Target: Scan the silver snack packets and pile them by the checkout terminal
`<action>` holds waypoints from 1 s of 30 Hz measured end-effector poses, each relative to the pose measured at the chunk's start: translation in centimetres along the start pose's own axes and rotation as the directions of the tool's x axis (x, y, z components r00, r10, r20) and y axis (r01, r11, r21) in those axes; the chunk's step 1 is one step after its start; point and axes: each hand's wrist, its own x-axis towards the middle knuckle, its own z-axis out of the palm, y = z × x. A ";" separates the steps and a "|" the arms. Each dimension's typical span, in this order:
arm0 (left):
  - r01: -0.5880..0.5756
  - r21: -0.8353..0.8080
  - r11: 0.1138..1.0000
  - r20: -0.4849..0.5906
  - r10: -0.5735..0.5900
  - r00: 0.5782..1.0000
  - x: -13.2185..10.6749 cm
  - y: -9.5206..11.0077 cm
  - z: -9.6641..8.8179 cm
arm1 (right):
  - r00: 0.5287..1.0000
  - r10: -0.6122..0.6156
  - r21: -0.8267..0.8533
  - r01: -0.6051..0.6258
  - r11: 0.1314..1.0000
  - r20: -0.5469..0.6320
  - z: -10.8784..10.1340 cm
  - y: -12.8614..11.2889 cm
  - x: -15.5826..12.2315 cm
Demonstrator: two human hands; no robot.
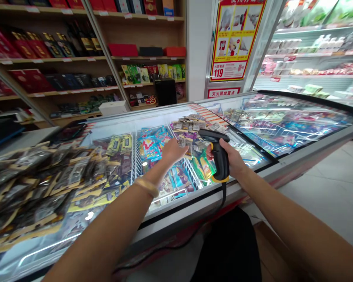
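Observation:
My right hand (233, 158) is wrapped round the grip of a black barcode scanner (220, 156) with yellow trim, its cable hanging down. The scanner's head points left, toward my left hand (174, 150). Closed at the fingers, my left hand holds a small clear-and-brown packet (187, 144) above the freezer's glass top. The fingertips are partly hidden behind the hand. Just beyond it, a small stack of similar packets (188, 123) lies on the glass. A large heap of such packets (73, 172) spreads over the left part of the freezer.
Under the glass of the chest freezer (176, 217) are wire baskets with blue bags (153, 143) and green packs (204, 168). Shelves (147, 56) of boxes and bottles stand behind. A lit chilled display (314, 51) is at the right. The scanner's cable (182, 246) runs along the freezer's front.

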 end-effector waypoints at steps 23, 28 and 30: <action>-0.081 -0.205 0.975 0.035 0.090 0.995 -7.9 -6.4 -5.1 | 0.964 0.092 -0.064 -0.078 0.995 0.249 6.6 3.0 -2.0; -0.100 -0.162 0.982 0.008 0.102 0.995 -8.0 -6.1 -5.4 | 0.964 0.094 -0.095 -0.072 0.993 0.248 6.3 3.3 -1.8; -0.106 -0.171 0.980 0.005 0.108 0.994 -8.0 -6.2 -5.3 | 0.965 0.095 -0.092 -0.075 0.993 0.243 6.3 3.3 -1.8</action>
